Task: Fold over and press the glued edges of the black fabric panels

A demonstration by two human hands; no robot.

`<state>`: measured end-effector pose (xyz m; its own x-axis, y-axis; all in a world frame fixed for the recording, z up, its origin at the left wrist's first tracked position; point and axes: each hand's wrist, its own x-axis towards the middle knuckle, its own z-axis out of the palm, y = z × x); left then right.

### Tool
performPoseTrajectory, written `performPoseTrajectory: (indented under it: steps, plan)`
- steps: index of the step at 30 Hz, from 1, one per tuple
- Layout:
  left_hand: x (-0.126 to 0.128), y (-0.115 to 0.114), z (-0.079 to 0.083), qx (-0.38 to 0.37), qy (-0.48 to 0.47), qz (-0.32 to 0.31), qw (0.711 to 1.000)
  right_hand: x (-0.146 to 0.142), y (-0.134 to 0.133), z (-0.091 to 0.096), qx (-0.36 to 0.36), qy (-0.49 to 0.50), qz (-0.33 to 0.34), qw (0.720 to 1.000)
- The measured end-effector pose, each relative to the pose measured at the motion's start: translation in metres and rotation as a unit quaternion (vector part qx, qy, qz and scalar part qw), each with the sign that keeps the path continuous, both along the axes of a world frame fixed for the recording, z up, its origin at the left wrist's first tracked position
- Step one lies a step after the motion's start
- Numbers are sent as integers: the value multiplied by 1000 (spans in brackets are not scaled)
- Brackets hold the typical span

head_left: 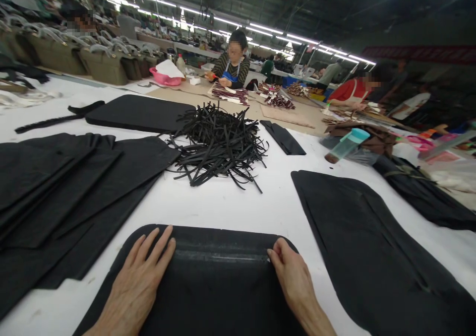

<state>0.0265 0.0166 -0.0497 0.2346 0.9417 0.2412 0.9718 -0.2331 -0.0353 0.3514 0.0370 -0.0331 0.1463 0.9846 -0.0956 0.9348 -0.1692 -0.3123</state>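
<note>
A black fabric panel (215, 286) with rounded corners lies on the white table right in front of me. A folded or seamed strip runs along its far edge. My left hand (139, 281) lies flat on the panel's left part, fingers stretched out. My right hand (292, 276) rests at the strip's right end, fingers curled down onto the panel edge; whether they pinch the fabric is unclear. A heap of thin black strips (217, 145) lies beyond the panel in the middle of the table.
Stacked black panels (67, 187) lie to the left, another black panel (364, 246) to the right, and a black pad (137, 112) further back. A teal-capped bottle (345, 146) lies at right. Other people work at tables behind.
</note>
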Motion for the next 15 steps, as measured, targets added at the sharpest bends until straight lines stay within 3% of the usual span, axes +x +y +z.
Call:
performPoseTrajectory:
  steps: [4,7,9,11,15]
  plan:
    - [-5,-1,11,43,64,-33,997,-4,-7,4,99,-95,31,990]
    - [9,1,18,97,34,-122,987,-29,-14,12,184,-139,120,966]
    - [26,4,19,68,17,-179,981,-54,-15,13,205,-110,209,950]
    - [43,8,19,1,27,-193,981,-77,-15,9,219,-86,270,934]
    - [64,11,10,-97,56,-171,979,-97,-11,-10,246,-101,299,917]
